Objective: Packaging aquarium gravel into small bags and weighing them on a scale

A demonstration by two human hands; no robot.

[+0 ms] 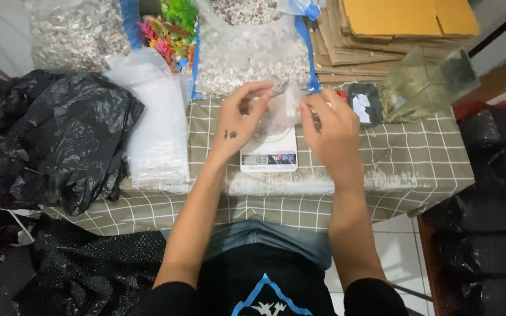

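Now both hands, left hand (242, 117) and right hand (330, 126), pinch a small clear bag (285, 108) over the scale (269, 153) — flimsy, slippery, best gripped at its mouth.

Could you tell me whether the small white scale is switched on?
On: the scale's front display is lit and shows digits.

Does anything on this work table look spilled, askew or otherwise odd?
Nothing is clearly spilled. Both hands, left hand and right hand, hold a small clear plastic bag over the white digital kitchen scale. Only the clear glass tank at the far right sits tilted.
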